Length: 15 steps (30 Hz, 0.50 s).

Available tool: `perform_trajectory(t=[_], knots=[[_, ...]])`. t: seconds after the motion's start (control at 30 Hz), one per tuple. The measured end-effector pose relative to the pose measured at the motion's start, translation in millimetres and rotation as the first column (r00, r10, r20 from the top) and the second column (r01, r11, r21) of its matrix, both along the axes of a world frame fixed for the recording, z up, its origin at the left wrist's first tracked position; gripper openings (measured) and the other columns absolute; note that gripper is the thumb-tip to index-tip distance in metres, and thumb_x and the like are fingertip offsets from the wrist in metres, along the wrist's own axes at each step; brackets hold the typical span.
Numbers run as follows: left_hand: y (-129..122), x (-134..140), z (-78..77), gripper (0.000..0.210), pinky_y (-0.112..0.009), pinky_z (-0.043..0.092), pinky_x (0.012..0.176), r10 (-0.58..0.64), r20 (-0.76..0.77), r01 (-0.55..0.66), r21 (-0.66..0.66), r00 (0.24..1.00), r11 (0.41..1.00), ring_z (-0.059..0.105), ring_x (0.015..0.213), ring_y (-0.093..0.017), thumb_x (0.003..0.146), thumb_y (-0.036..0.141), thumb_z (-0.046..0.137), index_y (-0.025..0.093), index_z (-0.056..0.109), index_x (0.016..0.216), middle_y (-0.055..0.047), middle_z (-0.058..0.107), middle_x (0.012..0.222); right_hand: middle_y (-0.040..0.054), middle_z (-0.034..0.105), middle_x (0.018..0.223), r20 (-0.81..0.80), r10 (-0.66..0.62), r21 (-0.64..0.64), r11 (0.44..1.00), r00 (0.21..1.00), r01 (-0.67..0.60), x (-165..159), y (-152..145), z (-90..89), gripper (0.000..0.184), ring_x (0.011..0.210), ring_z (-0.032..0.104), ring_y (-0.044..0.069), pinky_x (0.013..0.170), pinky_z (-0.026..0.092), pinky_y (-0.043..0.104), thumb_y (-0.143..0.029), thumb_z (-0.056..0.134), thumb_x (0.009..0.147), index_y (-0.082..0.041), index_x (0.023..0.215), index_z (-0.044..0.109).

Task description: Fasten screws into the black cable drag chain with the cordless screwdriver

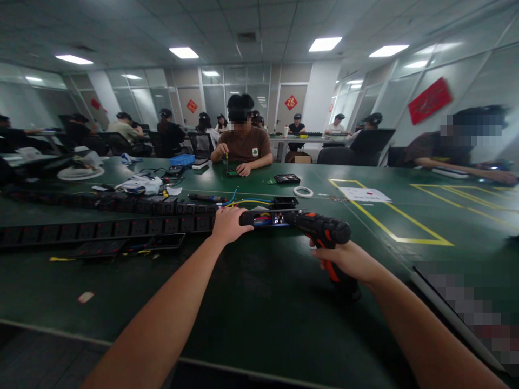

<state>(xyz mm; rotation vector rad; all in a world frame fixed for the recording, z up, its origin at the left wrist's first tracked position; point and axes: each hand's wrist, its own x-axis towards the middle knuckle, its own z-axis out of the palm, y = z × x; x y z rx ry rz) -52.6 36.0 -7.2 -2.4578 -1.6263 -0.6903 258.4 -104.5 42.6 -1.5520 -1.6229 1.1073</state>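
Note:
My right hand is closed round the grip of a black and orange cordless drill. The drill's nose points left, at the opened end of a long black power strip, where a small circuit board and coloured wires show. It is too small to tell whether the bit touches anything. With fingers over its top edge, my left hand grips the strip just left of the opened part. Blue and yellow wires arch behind it.
More black power strips lie behind at left, near white plastic bags. Loose black covers lie in front. Behind sit a screwdriver-like tool, a white ring and a paper sheet. A person works across the table.

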Motion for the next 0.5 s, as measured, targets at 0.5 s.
perform_trajectory(t=[0.5], knots=[[1.7,0.1,-2.8,0.058,-0.045,0.035,0.098,-0.008,0.000,0.008,0.024,1.000,1.000,0.058,0.117,-0.032,0.080,0.063,0.070,0.028,0.064,0.126,-0.007,0.068,0.125,-0.0031,0.060,0.061,-0.053,-0.007,-0.018,1.000,0.999,0.006,-4.9,-3.1,5.4,0.047,0.060,0.060,0.019,0.058,0.045,0.031,-0.036,0.071,0.071,-0.017,0.112,0.061]])
